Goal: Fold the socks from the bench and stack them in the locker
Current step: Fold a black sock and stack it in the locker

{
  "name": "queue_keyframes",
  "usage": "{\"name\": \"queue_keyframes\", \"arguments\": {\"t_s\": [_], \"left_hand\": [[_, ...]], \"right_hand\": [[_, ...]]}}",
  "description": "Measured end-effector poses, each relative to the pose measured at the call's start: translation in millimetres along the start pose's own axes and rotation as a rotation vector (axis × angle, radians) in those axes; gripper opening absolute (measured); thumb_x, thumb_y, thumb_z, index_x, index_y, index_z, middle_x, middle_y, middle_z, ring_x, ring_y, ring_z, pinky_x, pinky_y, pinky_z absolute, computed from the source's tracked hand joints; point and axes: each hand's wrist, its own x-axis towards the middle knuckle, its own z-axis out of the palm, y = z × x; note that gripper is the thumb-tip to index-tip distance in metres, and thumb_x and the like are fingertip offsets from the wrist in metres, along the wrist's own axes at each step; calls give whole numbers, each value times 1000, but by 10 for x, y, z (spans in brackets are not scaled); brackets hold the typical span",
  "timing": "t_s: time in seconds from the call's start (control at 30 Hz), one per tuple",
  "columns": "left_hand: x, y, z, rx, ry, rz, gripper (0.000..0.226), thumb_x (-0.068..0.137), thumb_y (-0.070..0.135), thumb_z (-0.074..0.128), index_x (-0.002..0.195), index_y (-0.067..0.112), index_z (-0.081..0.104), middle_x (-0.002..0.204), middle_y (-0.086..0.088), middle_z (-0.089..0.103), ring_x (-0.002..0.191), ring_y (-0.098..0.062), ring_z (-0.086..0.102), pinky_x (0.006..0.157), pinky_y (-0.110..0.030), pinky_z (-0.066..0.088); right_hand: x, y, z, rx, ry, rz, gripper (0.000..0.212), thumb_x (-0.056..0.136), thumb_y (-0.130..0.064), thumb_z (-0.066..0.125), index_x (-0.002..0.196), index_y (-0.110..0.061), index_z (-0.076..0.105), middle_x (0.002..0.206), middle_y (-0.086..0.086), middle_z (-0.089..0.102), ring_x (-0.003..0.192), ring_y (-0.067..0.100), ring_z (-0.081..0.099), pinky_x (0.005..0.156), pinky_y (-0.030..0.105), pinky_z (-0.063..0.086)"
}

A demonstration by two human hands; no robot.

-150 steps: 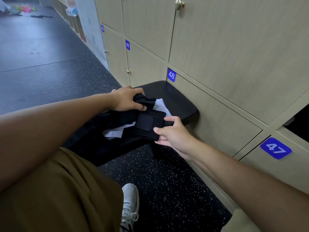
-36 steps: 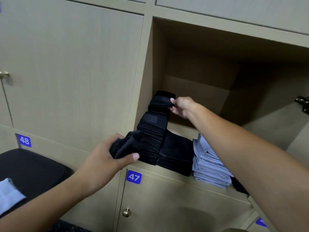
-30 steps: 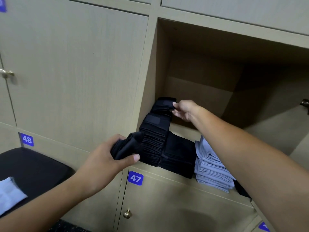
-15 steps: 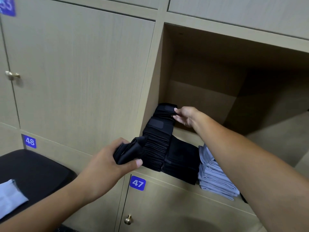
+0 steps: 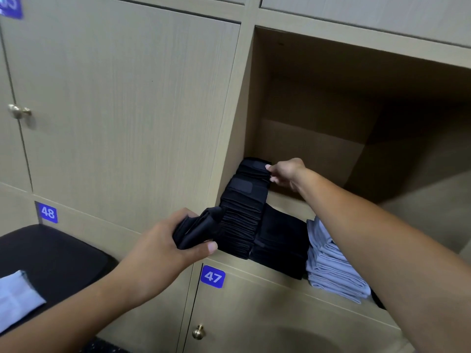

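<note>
Setting, head view: beige locker wall [image 5: 122, 103] fills your sight, with one open locker [image 5: 313, 138] at 1 o'clock above the door numbered 47 [image 5: 212, 276], and the black bench [image 5: 53, 253] low at 8 o'clock.

Stacks, head view: a tall black stack [image 5: 242, 215] leans against the locker's left wall; a lower black pile [image 5: 280, 245] sits just beside it toward 3 o'clock, then a grey stack [image 5: 331, 266] further right.

Right hand: your right hand [image 5: 285, 174] pinches the top sock [image 5: 254, 166] of the tall stack at its right edge, thumb and fingers closed on the fabric.

Left hand: your left hand [image 5: 163, 248] is wrapped around a folded black sock [image 5: 198, 230], pressed against the lower left face of the tall stack.

Change: five seconds back both hands were folding at the bench; since then you have turned to the locker. Over the last second the hands have barely moved, only the view has risen slightly.

Meaning: in my judgement the placing is stalled on steadying; the held sock is not yet stacked.

Remaining: a light sock [image 5: 15, 299] lies on the bench at 8 o'clock, so folding is not finished.

Risk: the tall stack looks tilted and could topple when you add to it.
</note>
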Motion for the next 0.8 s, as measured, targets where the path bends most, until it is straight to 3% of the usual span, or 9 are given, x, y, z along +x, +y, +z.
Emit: {"name": "queue_keyframes", "arguments": {"t_s": [0.07,0.17,0.37,0.6,0.7,0.8], "left_hand": [[5,-8,-3,2,-4,-1,27,81,42,82,94,29,63,80,-8,61,65,-11,54,66,-34,48],[18,-17,-8,5,-9,-1,27,80,44,82,94,30,63,75,-1,60,65,-10,55,66,-33,49],[38,-15,9,-2,-1,12,25,80,42,82,91,31,63,78,-6,61,65,-11,55,67,-35,49],[40,9,25,26,-5,13,27,79,45,81,95,32,63,79,-3,63,66,-10,57,68,-34,51],[36,13,14,35,11,21,29,80,42,82,97,28,63,77,0,63,65,-8,57,67,-33,49],[30,40,-15,107,39,44,29,80,41,82,100,30,63,84,5,69,74,-8,65,72,-32,53]], "right_hand": [[22,29,-13,-101,15,-45,22,88,-16,80,86,-5,62,86,10,67,50,12,57,47,20,49],[18,49,-30,-137,6,-57,27,86,-20,83,87,-7,59,86,9,67,50,13,57,49,23,49],[-64,30,-53,-130,-41,-70,19,89,-13,78,101,-4,66,79,5,65,50,12,56,49,22,48],[-128,25,-72,-162,-49,-81,20,94,-22,73,82,-12,60,75,4,63,55,15,57,55,27,49],[-189,17,-80,-244,28,-145,20,93,-27,73,86,-13,62,91,7,70,74,21,66,67,30,53],[-437,-32,-75,-233,155,-298,14,94,-28,72,94,-14,67,108,4,71,100,20,64,84,25,45]]}}
